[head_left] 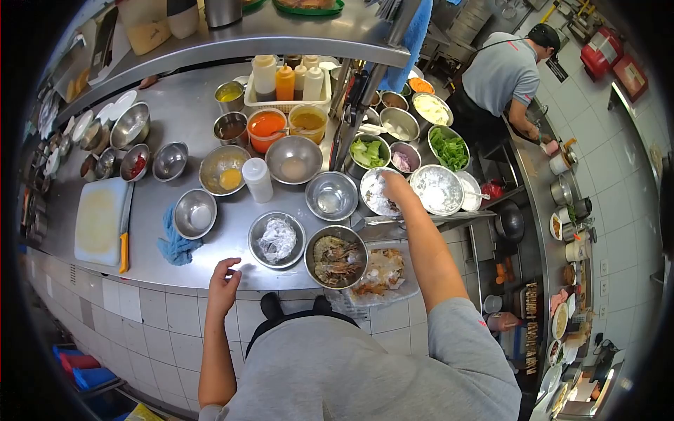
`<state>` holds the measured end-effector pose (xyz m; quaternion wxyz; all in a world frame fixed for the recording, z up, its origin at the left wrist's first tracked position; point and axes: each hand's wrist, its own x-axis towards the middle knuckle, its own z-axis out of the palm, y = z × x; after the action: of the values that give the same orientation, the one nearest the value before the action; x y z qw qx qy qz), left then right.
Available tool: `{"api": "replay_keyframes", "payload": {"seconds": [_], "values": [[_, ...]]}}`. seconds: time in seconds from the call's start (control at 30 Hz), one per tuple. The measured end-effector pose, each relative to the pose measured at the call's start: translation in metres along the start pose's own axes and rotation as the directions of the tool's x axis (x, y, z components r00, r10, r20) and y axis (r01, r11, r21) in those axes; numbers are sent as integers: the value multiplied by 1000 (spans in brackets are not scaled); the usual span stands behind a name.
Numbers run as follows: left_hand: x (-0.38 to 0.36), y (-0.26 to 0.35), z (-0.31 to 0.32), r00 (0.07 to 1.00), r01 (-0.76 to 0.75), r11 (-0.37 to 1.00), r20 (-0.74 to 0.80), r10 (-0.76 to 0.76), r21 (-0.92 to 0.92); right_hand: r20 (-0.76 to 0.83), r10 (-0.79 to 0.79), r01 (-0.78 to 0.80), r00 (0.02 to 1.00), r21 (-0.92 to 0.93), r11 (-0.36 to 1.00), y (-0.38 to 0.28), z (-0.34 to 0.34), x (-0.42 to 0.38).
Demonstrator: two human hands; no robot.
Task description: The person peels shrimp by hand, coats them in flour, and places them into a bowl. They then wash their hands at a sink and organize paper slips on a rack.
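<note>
Right hand (398, 188) dipped into powder bowl (366, 189), beyond prawn bowl (337, 230) and rightward; fingers hidden, couldn't tell what grip held. Left hand (223, 281) bare, grip loosely wide, left of prawn bowl. White-coated bowl (298, 247) sat just left of prawn bowl, presumably for short reach.

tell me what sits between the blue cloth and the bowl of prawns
In the head view, a steel bowl holding something white-coated stands between the blue cloth and the bowl of prawns.

wearer's hands (225, 284): 2 | prawn bowl (337, 230): 1 | cutting board (102, 217): 1 | yellow-handled knife (125, 249): 1 | orange squeeze bottle (284, 85): 1
</note>
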<state>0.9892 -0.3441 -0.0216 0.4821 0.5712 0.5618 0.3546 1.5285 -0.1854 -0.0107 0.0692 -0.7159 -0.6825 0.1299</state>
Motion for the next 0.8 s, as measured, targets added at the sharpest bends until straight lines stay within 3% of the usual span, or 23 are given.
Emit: {"api": "replay_keyframes", "payload": {"seconds": [0.03, 0.27, 0.47, 0.53, 0.63, 0.7, 0.77, 0.8], "values": [[-1, 0, -2, 1000, 25, 1000, -8, -25, 5, -62, -27, 26, 998, -16, 1000, -4, 0, -1], [-7, 1, -5, 999, 43, 999, -33, -42, 27, -15, -42, 40, 999, -85, 996, -10, 5, -9], [-15, -1, -6, 998, 40, 999, -45, -39, 21, 136, -55, 34, 989, 153, 988, 5, 7, -4], [-18, -2, -6, 998, 27, 1000, -55, -26, 16, 172, -163, 178, 972, -77, 981, 0, 1, -9], [-24, 4, -6, 998, 21, 1000, -61, -20, 7, 193, -223, 257, 955, -174, 951, -17, -13, -17], [-27, 7, -4, 998, 27, 1000, -51, -26, 6, 160, -178, 193, 971, -88, 977, -24, -14, -14], [-28, 5, -1, 998, 41, 999, -56, -39, 22, -149, -160, 159, 976, -19, 987, -26, -2, -7], [-29, 5, 1, 998, 24, 999, -56, -22, 29, -116, -106, 100, 988, -55, 993, -29, 2, -2]]}}
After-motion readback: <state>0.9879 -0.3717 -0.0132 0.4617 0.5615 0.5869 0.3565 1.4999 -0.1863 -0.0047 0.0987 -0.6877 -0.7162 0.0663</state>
